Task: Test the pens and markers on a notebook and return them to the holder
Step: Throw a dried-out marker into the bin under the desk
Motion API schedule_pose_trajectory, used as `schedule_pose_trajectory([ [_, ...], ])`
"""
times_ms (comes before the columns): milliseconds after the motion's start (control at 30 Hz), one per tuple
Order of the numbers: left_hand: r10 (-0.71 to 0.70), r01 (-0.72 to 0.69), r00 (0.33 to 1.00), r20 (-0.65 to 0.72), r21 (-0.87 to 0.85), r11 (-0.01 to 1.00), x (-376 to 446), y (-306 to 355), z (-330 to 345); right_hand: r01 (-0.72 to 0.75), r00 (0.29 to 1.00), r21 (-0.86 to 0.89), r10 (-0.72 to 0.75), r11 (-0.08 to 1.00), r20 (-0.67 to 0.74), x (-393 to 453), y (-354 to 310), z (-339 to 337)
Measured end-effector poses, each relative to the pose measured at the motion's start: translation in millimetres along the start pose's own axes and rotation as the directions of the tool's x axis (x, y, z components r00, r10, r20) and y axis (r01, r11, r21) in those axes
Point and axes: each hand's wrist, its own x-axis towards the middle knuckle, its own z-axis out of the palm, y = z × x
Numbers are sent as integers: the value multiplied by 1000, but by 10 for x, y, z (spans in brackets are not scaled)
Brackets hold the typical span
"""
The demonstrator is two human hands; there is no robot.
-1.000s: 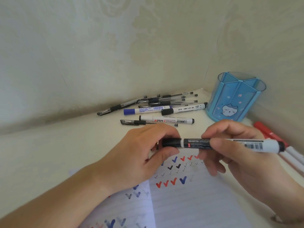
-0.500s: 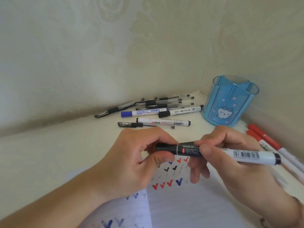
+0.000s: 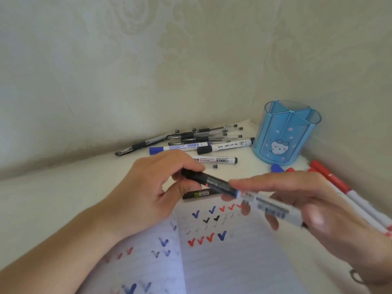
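Left hand (image 3: 148,187) pinches the black cap, right hand (image 3: 307,204) grips the marker (image 3: 244,193) barrel; light, stiff, probably slick plastic, best held mid-barrel.

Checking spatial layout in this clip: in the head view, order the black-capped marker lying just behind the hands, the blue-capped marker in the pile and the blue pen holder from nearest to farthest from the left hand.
From the left hand:
1. Black-capped marker, just behind the fingers.
2. Blue-capped marker, farther back in the pile.
3. Blue pen holder, far right, in the corner.
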Motion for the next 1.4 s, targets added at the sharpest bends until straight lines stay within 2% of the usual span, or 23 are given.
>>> schedule_pose_trajectory([
  [133, 156, -158, 987, 23, 70, 985, -40, 19, 63, -88, 995, -329, 71, 940, -65, 38, -26, 120],
  [233, 141, -143, 990, 33, 109, 984, -49, 21, 51, -211, 976, -460, 213, 862, -50, 68, -65, 164],
  [333, -85, 75, 995, 58, 156, 985, -59, 26, 48, -278, 946, -447, 162, 850, -281, 83, -108, 25],
  [400, -175, 154, 981, 87, 208, 966, -81, 5, 58, -351, 865, -387, 137, 853, -483, 91, -121, -157],
  [533, -162, 103, 976, 147, 342, 934, -91, -66, 87, -473, 749, -438, 88, 764, -656, 65, -111, -488],
  [633, -169, 131, 981, 99, 311, 941, -94, -74, 88, -471, 718, -408, 71, 782, -692, 41, -104, -536],
  [700, -152, 128, 986, 62, 293, 948, -77, -56, 59, -443, 735, -413, 58, 796, -676, 35, -122, -494],
  [833, -9, -27, 994, 106, 336, 941, -53, -13, -3, -360, 784, -418, 28, 834, -620, 27, -228, -355],
  [900, 46, -93, 989, 138, 357, 929, -47, 0, -67, -296, 799, -344, 33, 891, -601, 34, -273, -261],
  [1000, 72, -148, 982, 172, 478, 866, -78, 59, -318, -167, 846, -208, 33, 964, -532, 105, -344, -60],
  [1067, 77, -176, 977, 201, 540, 823, -200, 125, -622, -91, 911, -179, 10, 980, -413, 173, -453, 97],
  [1167, 64, -217, 964, 257, 628, 748, -641, 288, -1253, 30, 986, -107, -47, 994, -158, 271, -729, 415],
  [1267, 14, -172, 974, 224, 704, 689, -1272, 543, -1909, 74, 997, -54, -73, 996, 18, 437, -1031, 900],
  [1400, -154, 44, 986, 67, 783, 621, -2186, 962, -2563, 122, 978, 4, -121, 993, 170, 623, -1317, 1773],
])
